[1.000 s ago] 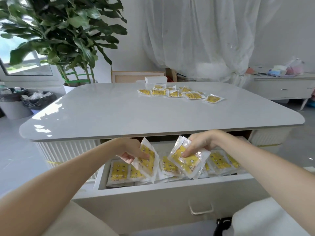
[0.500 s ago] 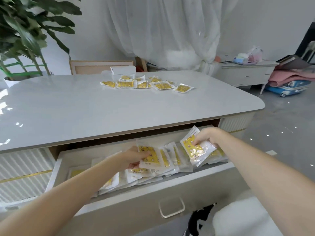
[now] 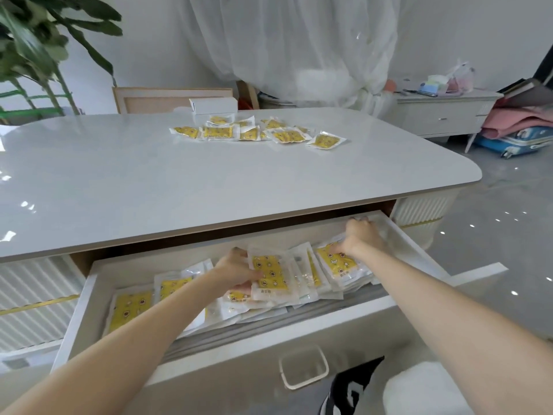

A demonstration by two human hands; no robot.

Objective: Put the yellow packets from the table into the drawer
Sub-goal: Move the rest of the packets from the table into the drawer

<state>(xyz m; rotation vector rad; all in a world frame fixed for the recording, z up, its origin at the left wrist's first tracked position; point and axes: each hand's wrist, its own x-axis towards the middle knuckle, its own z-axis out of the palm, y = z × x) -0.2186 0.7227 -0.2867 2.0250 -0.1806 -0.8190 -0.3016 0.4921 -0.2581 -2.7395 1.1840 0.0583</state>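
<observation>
Both hands (image 3: 299,259) on yellow packets (image 3: 270,274), inside open drawer (image 3: 299,327)

Leafy green plant (image 3: 36,40) at far left; sheer white curtain (image 3: 299,46) bunched behind; small white box (image 3: 214,105) beside wooden frame (image 3: 167,98); white sideboard (image 3: 443,115) with clutter on top, pink blanket (image 3: 517,119) over blue suitcase (image 3: 520,142) at right
</observation>
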